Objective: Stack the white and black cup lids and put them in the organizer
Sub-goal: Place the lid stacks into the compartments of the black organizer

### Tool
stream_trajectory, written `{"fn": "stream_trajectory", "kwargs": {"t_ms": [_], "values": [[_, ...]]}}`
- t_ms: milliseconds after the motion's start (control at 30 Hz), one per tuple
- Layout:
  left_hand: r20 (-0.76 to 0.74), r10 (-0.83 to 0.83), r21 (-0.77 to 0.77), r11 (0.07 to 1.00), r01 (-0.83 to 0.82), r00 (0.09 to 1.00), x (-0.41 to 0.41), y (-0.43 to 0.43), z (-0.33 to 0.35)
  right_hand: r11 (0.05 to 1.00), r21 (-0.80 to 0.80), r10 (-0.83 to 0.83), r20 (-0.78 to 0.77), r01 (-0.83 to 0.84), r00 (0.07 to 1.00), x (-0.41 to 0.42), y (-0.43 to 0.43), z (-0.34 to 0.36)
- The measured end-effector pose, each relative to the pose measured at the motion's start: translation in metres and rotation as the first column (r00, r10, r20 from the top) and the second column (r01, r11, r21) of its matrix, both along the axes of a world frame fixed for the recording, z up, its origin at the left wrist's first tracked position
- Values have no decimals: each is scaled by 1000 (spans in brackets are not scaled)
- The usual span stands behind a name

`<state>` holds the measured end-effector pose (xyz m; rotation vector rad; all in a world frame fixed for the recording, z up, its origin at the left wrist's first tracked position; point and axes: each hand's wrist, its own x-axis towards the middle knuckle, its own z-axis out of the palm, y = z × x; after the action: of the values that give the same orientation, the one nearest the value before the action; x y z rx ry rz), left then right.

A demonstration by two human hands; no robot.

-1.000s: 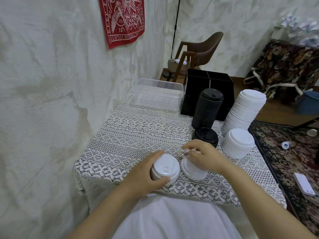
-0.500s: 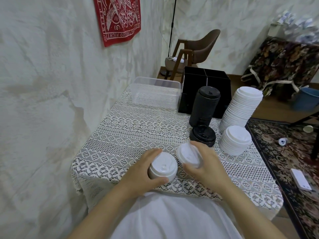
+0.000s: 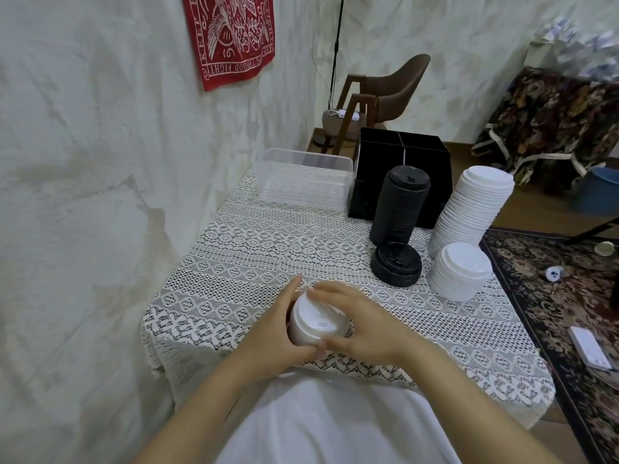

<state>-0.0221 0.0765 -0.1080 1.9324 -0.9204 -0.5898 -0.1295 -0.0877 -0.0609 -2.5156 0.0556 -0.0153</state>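
Observation:
A short stack of white lids (image 3: 313, 326) stands near the front edge of the lace-covered table (image 3: 251, 256). My left hand (image 3: 274, 333) grips the stack's left side. My right hand (image 3: 365, 326) lies over its top lid, fingers stretched across it and thumb at the near rim. Farther back stand a tall black lid stack (image 3: 400, 202), a short black stack (image 3: 397, 264), a tall leaning white stack (image 3: 469, 209) and a short white stack (image 3: 460, 271). The black divided organizer (image 3: 361, 195) sits at the table's far end.
A clear plastic container (image 3: 301, 175) sits left of the organizer, against the wall. A brown chair (image 3: 385, 92) stands behind the table. On the right, a patterned rug (image 3: 552, 296) holds a flat white device (image 3: 591, 346) and small items.
My right hand lifted a single white lid from the table and brought it left onto the stack in my left hand. The head camera moved slightly.

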Motion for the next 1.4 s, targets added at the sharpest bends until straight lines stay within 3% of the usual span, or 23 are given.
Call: {"fn": "stream_trajectory", "kwargs": {"t_ms": [233,400,467,667,833,933,1400], "values": [[110,-45,12,999,44,993,-1,0,3,1000,-13,18,-39,-18,999,1,0,-6],[67,-56,9,998,56,996,1,6,2,1000,-6,21,-21,-21,1000,0,1,-10],[123,-42,47,998,37,992,1,7,5,1000,7,12,-27,-12,1000,0,2,-11],[171,-70,127,991,49,983,2,7,8,982,163,-88,-53,96,995,-8,0,-21],[205,-67,176,984,31,977,2,10,10,986,117,-116,-49,121,992,-16,-2,-37],[191,-92,206,977,52,977,3,10,9,970,174,-171,-5,170,985,-14,-1,-44],[95,-44,50,998,39,995,-5,-25,30,948,238,-238,94,211,967,-33,-30,-23]]}}
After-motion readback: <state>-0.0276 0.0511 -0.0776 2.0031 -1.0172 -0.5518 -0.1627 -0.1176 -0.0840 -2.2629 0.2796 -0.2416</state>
